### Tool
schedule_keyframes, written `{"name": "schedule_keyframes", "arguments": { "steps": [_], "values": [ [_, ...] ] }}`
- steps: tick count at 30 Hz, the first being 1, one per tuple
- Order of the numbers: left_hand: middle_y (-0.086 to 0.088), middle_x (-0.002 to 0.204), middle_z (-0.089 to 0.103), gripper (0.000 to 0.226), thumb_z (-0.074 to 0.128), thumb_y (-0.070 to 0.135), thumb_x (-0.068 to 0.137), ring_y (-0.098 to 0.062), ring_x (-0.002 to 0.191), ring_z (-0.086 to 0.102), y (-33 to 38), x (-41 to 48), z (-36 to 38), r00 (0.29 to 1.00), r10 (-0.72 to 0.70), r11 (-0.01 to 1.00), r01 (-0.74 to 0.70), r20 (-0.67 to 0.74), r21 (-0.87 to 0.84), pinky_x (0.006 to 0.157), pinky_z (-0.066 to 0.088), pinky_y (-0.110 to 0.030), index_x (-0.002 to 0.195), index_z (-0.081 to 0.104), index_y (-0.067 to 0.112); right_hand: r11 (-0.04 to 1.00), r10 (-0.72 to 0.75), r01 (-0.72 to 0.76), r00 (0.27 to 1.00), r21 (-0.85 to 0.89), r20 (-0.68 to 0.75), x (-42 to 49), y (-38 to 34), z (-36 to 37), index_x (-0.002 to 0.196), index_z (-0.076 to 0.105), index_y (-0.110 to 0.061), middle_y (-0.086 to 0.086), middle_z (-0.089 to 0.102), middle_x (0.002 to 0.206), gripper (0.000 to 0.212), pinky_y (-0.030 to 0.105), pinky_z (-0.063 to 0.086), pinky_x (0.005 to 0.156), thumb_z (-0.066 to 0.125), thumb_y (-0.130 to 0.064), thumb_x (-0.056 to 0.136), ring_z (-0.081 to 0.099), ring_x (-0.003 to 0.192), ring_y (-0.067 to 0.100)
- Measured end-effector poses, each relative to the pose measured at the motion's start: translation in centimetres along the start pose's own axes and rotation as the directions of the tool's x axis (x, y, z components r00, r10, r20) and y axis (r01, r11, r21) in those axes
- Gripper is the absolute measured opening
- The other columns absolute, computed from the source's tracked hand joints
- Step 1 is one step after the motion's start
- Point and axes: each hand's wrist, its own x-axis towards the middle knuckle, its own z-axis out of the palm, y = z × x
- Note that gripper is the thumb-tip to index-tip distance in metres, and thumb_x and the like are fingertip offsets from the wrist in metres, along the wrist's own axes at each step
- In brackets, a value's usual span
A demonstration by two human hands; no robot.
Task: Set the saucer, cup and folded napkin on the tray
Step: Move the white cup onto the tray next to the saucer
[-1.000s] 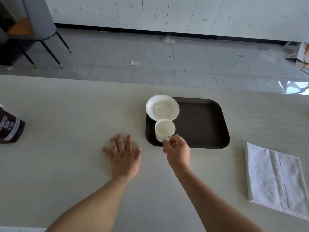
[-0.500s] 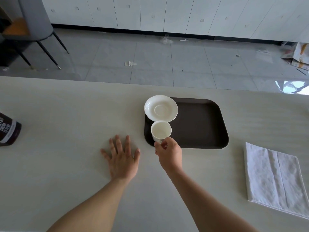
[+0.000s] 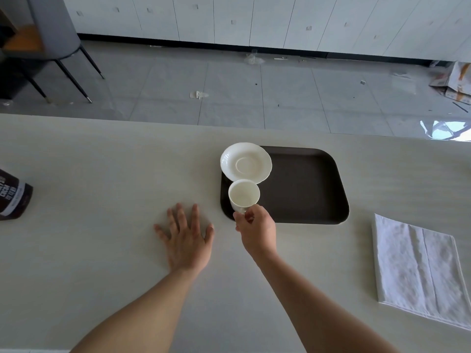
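A white saucer [image 3: 246, 163] lies in the far left corner of the dark brown tray [image 3: 305, 189], its rim overhanging the tray's edge. Just in front of it is an empty white cup [image 3: 244, 195], over the tray's near left part; my right hand [image 3: 256, 229] is shut on its handle from the near side. Whether the cup rests on the tray or hangs just above it I cannot tell. My left hand [image 3: 187, 238] lies flat on the table with fingers spread, left of the tray. A folded white napkin [image 3: 418, 268] lies on the table to the right.
A dark brown packet [image 3: 12, 197] with white lettering stands at the table's left edge. Beyond the table's far edge is grey tiled floor with scraps of litter, a grey chair [image 3: 54, 34] at the far left and white cabinets along the wall.
My right hand has carried the cup a little to the left, nearer the tray's left edge and close to the saucer. My left hand has stayed flat on the table.
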Motion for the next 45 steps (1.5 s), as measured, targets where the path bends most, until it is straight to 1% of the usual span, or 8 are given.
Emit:
{"name": "schedule_keyframes", "arguments": {
  "steps": [6, 11, 14, 22, 31, 38, 42, 45],
  "values": [
    [-0.015, 0.166, 0.019, 0.076, 0.023, 0.062, 0.091, -0.037, 0.154, 0.009, 0.0, 0.0, 0.1, 1.0, 0.0, 1.0, 0.0, -0.008, -0.003, 0.117, 0.007, -0.071, 0.158, 0.025, 0.026, 1.0, 0.0, 0.0, 1.0, 0.007, 0.004, 0.0, 0.2, -0.1, 0.073, 0.051, -0.01, 0.01, 0.07, 0.08, 0.032, 0.036, 0.05, 0.067, 0.071, -0.03, 0.088, 0.065, 0.075, 0.026],
    [-0.016, 0.165, 0.024, 0.076, 0.024, 0.062, 0.091, -0.038, 0.153, 0.014, -0.1, 0.0, 0.2, 1.0, 0.008, 1.0, -0.008, -0.03, -0.011, 0.116, 0.01, -0.072, 0.157, 0.03, 0.025, 1.0, -0.001, 0.001, 1.0, 0.014, 0.0, 0.0, 0.3, 0.0, 0.068, 0.048, -0.018, 0.01, 0.07, 0.081, 0.033, 0.037, 0.052, 0.069, 0.072, -0.031, 0.088, 0.067, 0.075, 0.026],
    [-0.016, 0.165, 0.023, 0.077, 0.022, 0.063, 0.09, -0.037, 0.154, 0.012, -0.1, 0.1, 0.3, 1.0, 0.004, 1.0, -0.004, -0.028, -0.001, 0.116, 0.009, -0.071, 0.157, 0.028, 0.025, 1.0, 0.004, -0.004, 1.0, 0.018, 0.003, 0.0, 0.4, -0.1, 0.067, 0.047, -0.02, 0.009, 0.069, 0.082, 0.035, 0.039, 0.054, 0.069, 0.073, -0.032, 0.087, 0.069, 0.076, 0.026],
    [-0.015, 0.166, 0.019, 0.078, 0.018, 0.064, 0.089, -0.037, 0.154, 0.01, -0.1, 0.1, 0.3, 1.0, 0.0, 1.0, 0.0, -0.024, -0.005, 0.117, 0.007, -0.071, 0.158, 0.025, 0.026, 0.999, 0.008, -0.009, 0.999, 0.041, 0.034, 0.2, 0.5, -0.4, 0.077, 0.058, -0.011, 0.008, 0.069, 0.084, 0.03, 0.044, 0.058, 0.075, 0.075, -0.034, 0.085, 0.071, 0.078, 0.027],
    [-0.014, 0.167, 0.017, 0.073, 0.03, 0.062, 0.094, -0.035, 0.155, 0.007, -0.1, 0.1, 0.4, 1.0, -0.009, 1.0, 0.009, -0.012, -0.014, 0.117, 0.006, -0.07, 0.158, 0.024, 0.027, 0.996, 0.024, -0.028, 0.998, 0.08, 0.051, 0.2, 0.6, -0.4, 0.08, 0.061, -0.009, 0.007, 0.071, 0.083, 0.029, 0.047, 0.058, 0.078, 0.077, -0.033, 0.085, 0.071, 0.079, 0.028],
    [-0.013, 0.168, 0.015, 0.073, 0.033, 0.061, 0.094, -0.035, 0.155, 0.006, -0.1, 0.1, 0.3, 1.0, -0.011, 1.0, 0.011, -0.004, -0.018, 0.117, 0.005, -0.07, 0.158, 0.022, 0.028, 0.991, 0.049, -0.056, 0.997, 0.118, 0.062, 0.0, 0.5, -0.7, 0.08, 0.064, -0.01, 0.003, 0.073, 0.078, 0.027, 0.045, 0.058, 0.076, 0.078, -0.033, 0.083, 0.073, 0.077, 0.025],
    [-0.013, 0.168, 0.014, 0.074, 0.031, 0.062, 0.094, -0.035, 0.155, 0.005, -0.1, 0.1, 0.3, 1.0, -0.011, 1.0, 0.011, 0.002, -0.011, 0.117, 0.004, -0.07, 0.159, 0.02, 0.028, 0.987, 0.082, -0.091, 0.994, 0.13, 0.068, -0.2, 0.7, -1.0, 0.082, 0.065, -0.015, 0.001, 0.074, 0.081, 0.027, 0.039, 0.057, 0.073, 0.078, -0.038, 0.082, 0.074, 0.079, 0.02],
    [-0.013, 0.167, 0.016, 0.074, 0.033, 0.062, 0.094, -0.035, 0.155, 0.005, -0.1, 0.1, 0.3, 1.0, -0.015, 1.0, 0.015, 0.002, -0.016, 0.117, 0.004, -0.07, 0.159, 0.021, 0.028, 0.985, 0.076, -0.084, 0.996, 0.149, 0.056, -0.5, 1.0, -1.4, 0.084, 0.065, -0.022, -0.004, 0.073, 0.081, 0.018, 0.033, 0.056, 0.071, 0.078, -0.034, 0.08, 0.071, 0.078, 0.012]
  ]
}}
